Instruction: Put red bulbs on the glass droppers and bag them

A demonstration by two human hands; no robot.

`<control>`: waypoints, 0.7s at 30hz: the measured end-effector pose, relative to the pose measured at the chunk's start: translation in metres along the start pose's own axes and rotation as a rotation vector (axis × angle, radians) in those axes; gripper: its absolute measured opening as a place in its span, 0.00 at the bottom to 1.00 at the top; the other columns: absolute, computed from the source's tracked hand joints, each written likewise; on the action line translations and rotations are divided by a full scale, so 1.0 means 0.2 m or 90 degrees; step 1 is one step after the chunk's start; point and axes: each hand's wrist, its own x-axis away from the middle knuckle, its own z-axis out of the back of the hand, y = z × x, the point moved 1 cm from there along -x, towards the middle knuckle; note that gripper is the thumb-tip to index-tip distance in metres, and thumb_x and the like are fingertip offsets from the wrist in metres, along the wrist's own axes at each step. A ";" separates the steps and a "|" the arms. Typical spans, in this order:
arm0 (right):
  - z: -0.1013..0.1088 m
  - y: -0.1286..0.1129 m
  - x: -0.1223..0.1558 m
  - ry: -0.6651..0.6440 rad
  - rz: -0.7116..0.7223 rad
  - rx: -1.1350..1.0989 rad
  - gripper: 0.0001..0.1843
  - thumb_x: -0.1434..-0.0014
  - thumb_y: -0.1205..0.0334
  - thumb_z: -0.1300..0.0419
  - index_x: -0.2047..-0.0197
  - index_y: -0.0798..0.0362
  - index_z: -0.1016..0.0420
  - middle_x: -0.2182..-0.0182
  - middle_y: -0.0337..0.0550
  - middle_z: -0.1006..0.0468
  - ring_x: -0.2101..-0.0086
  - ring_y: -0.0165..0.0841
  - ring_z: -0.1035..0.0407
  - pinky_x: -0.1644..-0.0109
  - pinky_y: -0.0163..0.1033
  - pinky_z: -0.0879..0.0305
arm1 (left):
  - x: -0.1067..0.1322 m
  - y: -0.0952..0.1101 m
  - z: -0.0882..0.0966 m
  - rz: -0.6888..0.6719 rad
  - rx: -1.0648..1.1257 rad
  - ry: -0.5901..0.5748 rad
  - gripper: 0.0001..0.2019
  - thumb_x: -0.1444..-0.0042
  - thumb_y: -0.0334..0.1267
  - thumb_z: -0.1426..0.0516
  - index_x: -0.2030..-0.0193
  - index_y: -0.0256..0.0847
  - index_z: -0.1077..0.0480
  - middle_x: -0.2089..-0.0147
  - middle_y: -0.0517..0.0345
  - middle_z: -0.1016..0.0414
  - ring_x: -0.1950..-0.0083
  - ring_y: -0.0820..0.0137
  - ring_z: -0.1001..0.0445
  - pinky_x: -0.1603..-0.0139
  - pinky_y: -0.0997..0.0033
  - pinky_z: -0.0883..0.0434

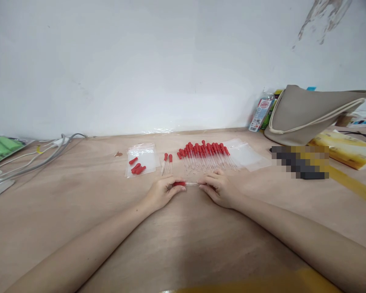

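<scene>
I've tabletop (64, 199) running wide either side, wall (140, 73) beyond; my left hand (167, 191) pinches a red bulb (179, 184), my right hand (221, 190) a clear tube (192, 184), both turned inward.

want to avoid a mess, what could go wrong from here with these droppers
The thin clear tube between the left hand and right hand might slip or bend if pushed askew.
The right hand is close to the row of red-topped clear droppers, so it could scatter them.
The loose red bulbs on the flat clear plastic bag could roll off if nudged.
</scene>
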 end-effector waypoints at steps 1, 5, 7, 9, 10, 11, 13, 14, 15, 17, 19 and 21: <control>0.00 0.00 0.00 -0.001 0.003 -0.002 0.09 0.38 0.63 0.51 0.62 0.52 0.29 0.69 0.40 0.25 0.68 0.28 0.34 0.59 0.38 0.48 | 0.00 0.00 0.00 0.007 0.010 0.000 0.10 0.47 0.43 0.43 0.61 0.41 0.27 0.63 0.57 0.24 0.62 0.70 0.27 0.59 0.70 0.30; 0.00 0.02 0.01 -0.008 0.008 0.017 0.10 0.39 0.63 0.50 0.61 0.51 0.28 0.69 0.39 0.25 0.68 0.28 0.33 0.60 0.38 0.48 | 0.01 -0.01 0.00 0.008 0.022 -0.015 0.10 0.46 0.43 0.44 0.62 0.42 0.27 0.62 0.57 0.23 0.61 0.69 0.26 0.57 0.68 0.29; 0.00 0.02 0.01 -0.015 0.006 0.030 0.10 0.39 0.63 0.49 0.61 0.50 0.27 0.69 0.39 0.25 0.69 0.27 0.34 0.60 0.38 0.49 | 0.01 -0.01 0.00 0.000 0.022 -0.028 0.10 0.45 0.43 0.45 0.62 0.42 0.26 0.61 0.56 0.23 0.60 0.69 0.26 0.56 0.67 0.29; 0.00 0.02 0.00 -0.018 0.006 0.042 0.10 0.40 0.64 0.49 0.62 0.50 0.27 0.69 0.39 0.25 0.70 0.27 0.34 0.61 0.38 0.49 | 0.02 -0.01 0.00 -0.004 0.024 -0.039 0.10 0.45 0.43 0.46 0.62 0.42 0.26 0.61 0.56 0.23 0.60 0.69 0.26 0.56 0.68 0.29; 0.00 0.02 0.00 -0.020 0.007 0.049 0.10 0.40 0.64 0.49 0.62 0.50 0.27 0.69 0.39 0.25 0.71 0.27 0.35 0.61 0.38 0.50 | 0.02 -0.01 0.00 -0.006 0.026 -0.043 0.10 0.45 0.42 0.46 0.62 0.42 0.26 0.61 0.56 0.23 0.60 0.69 0.26 0.57 0.68 0.29; 0.00 0.02 0.00 -0.019 0.010 0.058 0.10 0.40 0.64 0.49 0.62 0.50 0.26 0.70 0.39 0.25 0.72 0.27 0.36 0.61 0.39 0.50 | 0.02 -0.01 0.00 -0.007 0.027 -0.046 0.10 0.45 0.42 0.45 0.62 0.42 0.26 0.62 0.57 0.23 0.60 0.69 0.26 0.57 0.69 0.29; 0.01 0.02 0.00 -0.016 0.013 0.080 0.11 0.40 0.64 0.50 0.62 0.50 0.26 0.71 0.39 0.25 0.73 0.27 0.37 0.61 0.39 0.51 | 0.02 -0.01 0.00 -0.006 0.026 -0.050 0.09 0.45 0.42 0.45 0.62 0.42 0.27 0.62 0.58 0.23 0.61 0.70 0.26 0.58 0.70 0.29; 0.01 0.02 -0.01 -0.013 0.016 0.091 0.11 0.40 0.64 0.50 0.62 0.50 0.26 0.71 0.39 0.25 0.74 0.27 0.38 0.61 0.40 0.52 | 0.02 -0.01 0.00 -0.005 0.023 -0.050 0.09 0.45 0.42 0.45 0.62 0.42 0.27 0.63 0.58 0.23 0.62 0.70 0.26 0.59 0.71 0.29; 0.01 0.01 -0.01 -0.009 0.020 0.101 0.11 0.40 0.64 0.50 0.62 0.50 0.26 0.72 0.39 0.25 0.74 0.27 0.38 0.62 0.40 0.52 | 0.02 0.00 0.00 -0.004 0.015 -0.050 0.09 0.46 0.41 0.44 0.63 0.42 0.27 0.64 0.58 0.23 0.62 0.71 0.26 0.59 0.71 0.30; 0.00 0.01 -0.01 0.003 0.031 0.124 0.12 0.40 0.64 0.51 0.62 0.50 0.26 0.72 0.39 0.25 0.74 0.27 0.39 0.62 0.40 0.53 | 0.01 0.00 0.00 -0.005 -0.007 -0.042 0.09 0.45 0.42 0.45 0.63 0.41 0.27 0.65 0.58 0.24 0.64 0.71 0.27 0.62 0.72 0.30; 0.00 0.00 -0.01 0.009 0.046 0.148 0.12 0.40 0.65 0.52 0.62 0.50 0.26 0.72 0.39 0.26 0.74 0.27 0.40 0.63 0.40 0.54 | 0.02 0.00 0.00 -0.015 -0.034 -0.033 0.10 0.45 0.42 0.45 0.64 0.40 0.27 0.66 0.57 0.24 0.65 0.72 0.27 0.64 0.73 0.31; 0.00 -0.01 -0.02 0.011 0.068 0.173 0.13 0.40 0.66 0.52 0.63 0.51 0.27 0.73 0.39 0.26 0.75 0.27 0.41 0.64 0.40 0.54 | 0.02 0.00 0.00 -0.039 -0.063 -0.032 0.10 0.44 0.42 0.46 0.63 0.40 0.27 0.67 0.57 0.25 0.67 0.72 0.28 0.65 0.73 0.32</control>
